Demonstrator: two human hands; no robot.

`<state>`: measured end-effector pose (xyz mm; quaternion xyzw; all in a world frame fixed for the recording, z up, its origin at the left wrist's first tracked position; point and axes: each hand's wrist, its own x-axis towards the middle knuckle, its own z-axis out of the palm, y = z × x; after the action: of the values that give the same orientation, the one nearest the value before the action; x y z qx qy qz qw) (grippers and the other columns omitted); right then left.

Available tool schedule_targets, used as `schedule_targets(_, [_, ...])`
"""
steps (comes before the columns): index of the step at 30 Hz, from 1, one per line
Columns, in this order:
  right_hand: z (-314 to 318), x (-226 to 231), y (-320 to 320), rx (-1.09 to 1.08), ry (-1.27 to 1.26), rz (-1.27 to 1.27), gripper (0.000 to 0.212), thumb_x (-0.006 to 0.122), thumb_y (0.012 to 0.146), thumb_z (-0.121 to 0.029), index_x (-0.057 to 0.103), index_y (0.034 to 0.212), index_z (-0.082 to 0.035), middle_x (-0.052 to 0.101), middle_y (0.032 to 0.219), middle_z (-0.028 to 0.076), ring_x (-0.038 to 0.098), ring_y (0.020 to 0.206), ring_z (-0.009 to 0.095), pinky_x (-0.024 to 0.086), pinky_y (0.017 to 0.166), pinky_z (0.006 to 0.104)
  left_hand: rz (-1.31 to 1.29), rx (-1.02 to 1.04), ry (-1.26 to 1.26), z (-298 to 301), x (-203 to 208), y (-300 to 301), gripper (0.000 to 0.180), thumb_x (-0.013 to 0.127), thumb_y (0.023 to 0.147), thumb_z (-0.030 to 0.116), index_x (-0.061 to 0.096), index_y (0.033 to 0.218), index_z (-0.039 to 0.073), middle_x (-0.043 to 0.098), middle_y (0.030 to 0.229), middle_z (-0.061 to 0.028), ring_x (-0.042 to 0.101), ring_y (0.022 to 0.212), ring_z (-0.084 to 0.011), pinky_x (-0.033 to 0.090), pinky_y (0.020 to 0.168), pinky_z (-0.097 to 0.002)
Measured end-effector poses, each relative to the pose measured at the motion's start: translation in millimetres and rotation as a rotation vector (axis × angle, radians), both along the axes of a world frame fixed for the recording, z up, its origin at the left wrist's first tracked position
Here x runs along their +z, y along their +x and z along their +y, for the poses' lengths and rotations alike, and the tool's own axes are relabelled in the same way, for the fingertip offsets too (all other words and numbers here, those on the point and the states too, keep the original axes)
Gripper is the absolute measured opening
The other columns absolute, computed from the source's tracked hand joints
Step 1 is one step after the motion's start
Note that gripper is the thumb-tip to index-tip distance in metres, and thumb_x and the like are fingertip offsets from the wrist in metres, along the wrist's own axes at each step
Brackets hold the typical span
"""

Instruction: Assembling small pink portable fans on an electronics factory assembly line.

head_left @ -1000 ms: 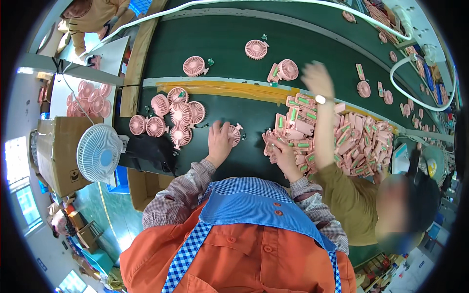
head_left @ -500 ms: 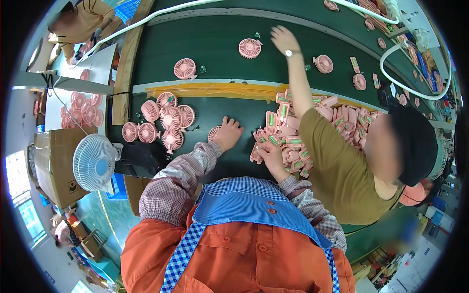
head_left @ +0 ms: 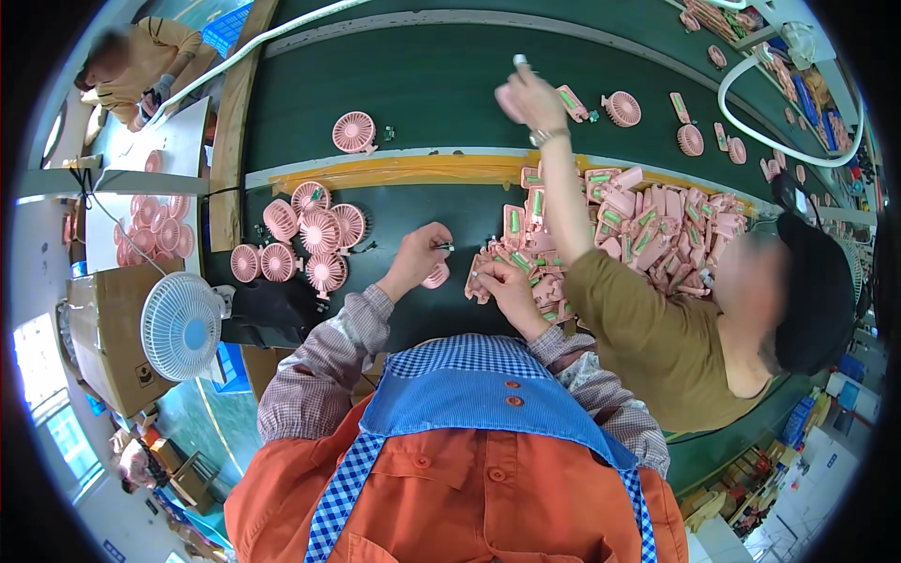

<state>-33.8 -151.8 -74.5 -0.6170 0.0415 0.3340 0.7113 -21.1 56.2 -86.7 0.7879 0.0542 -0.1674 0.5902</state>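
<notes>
My left hand [head_left: 419, 257] is closed in a pinch, with a small green circuit board [head_left: 446, 247] at the fingertips. Just under those fingers is a round pink fan head [head_left: 436, 275], partly covered by the hand. My right hand [head_left: 508, 290] is closed at the left edge of a heap of pink handle casings [head_left: 648, 225], many with green strips. Its fingertips press together over a pink casing [head_left: 477, 284]; a tiny pale bit shows there, too small to name. Left of my hands lies a cluster of pink fan heads [head_left: 320, 231], some with small green boards attached.
A co-worker's arm [head_left: 561, 188] reaches from the right across the heap, the hand over the green belt [head_left: 422, 84]. A taped ledge [head_left: 375, 172] divides belt and table. A white desk fan [head_left: 181, 326] stands at the left; another person sits at the far left.
My left hand has lifted from the table and now pinches the small board. The co-worker's hand has drawn back; the fan head near it has left the belt, and a pink casing lies farther right.
</notes>
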Motion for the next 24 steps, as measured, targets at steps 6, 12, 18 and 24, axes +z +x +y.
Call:
schedule_targets(6, [11,25,8,0.052,0.045,-0.119,0.013,0.049,0.090,-0.004,0.059,0.086,0.004,0.060,0.075,0.006,0.058,0.065,0.010,0.047,0.056,0.0215,0.043,0.099,-0.473,-16,38,-11,0.029,0.055,0.075,-0.015,0.052,0.099,0.002,0.057,0.090,-0.0010,0.058,0.079,-0.0080,0.049,0.071,-0.0212])
schedule_targets(12, [10,35,10,0.047,0.153,0.004,0.013,0.049,0.090,-0.004,0.060,0.091,0.004,0.061,0.077,0.006,0.057,0.065,0.010,0.048,0.058,0.0216,0.031,0.100,-0.350,-18,43,-18,0.020,0.056,0.079,-0.010,0.054,0.095,0.002,0.054,0.088,-0.0011,0.059,0.076,-0.0079,0.049,0.065,-0.0208])
schedule_targets(18, [10,46,12,0.048,0.007,-0.108,0.009,0.052,0.089,-0.003,0.059,0.087,0.002,0.060,0.073,0.004,0.055,0.061,0.007,0.045,0.054,0.0197,0.030,0.079,-0.363,-23,62,-18,0.010,0.056,0.081,-0.007,0.054,0.089,-0.003,0.048,0.094,-0.0058,0.060,0.068,-0.0103,0.048,0.055,-0.0217])
schedule_targets(24, [13,60,17,-0.016,-0.122,-0.277,0.003,0.057,0.085,0.000,0.059,0.083,0.002,0.060,0.068,0.003,0.053,0.055,0.006,0.043,0.049,0.0180,0.156,0.095,-0.447,-29,78,-15,0.007,0.052,0.085,-0.005,0.054,0.092,-0.003,0.058,0.079,-0.0051,0.060,0.067,-0.0099,0.048,0.057,-0.0217])
